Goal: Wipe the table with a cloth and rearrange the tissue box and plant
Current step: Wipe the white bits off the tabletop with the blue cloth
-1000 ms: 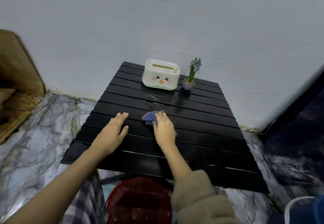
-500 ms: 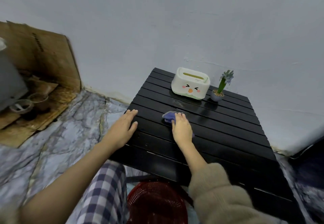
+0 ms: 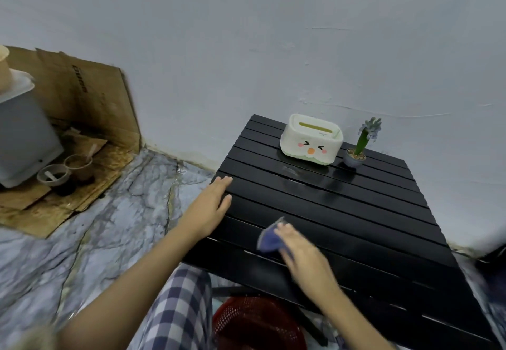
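Two hands share the job: left hand [image 3: 209, 207] flat and spread steadying the table [image 3: 356, 213], right hand [image 3: 301, 254] pressing the cloth [image 3: 267, 240] to wipe.

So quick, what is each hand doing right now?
Left hand: open, flat on the table edge, holding nothing.
Right hand: pressing the blue cloth on the table; grip blurred.
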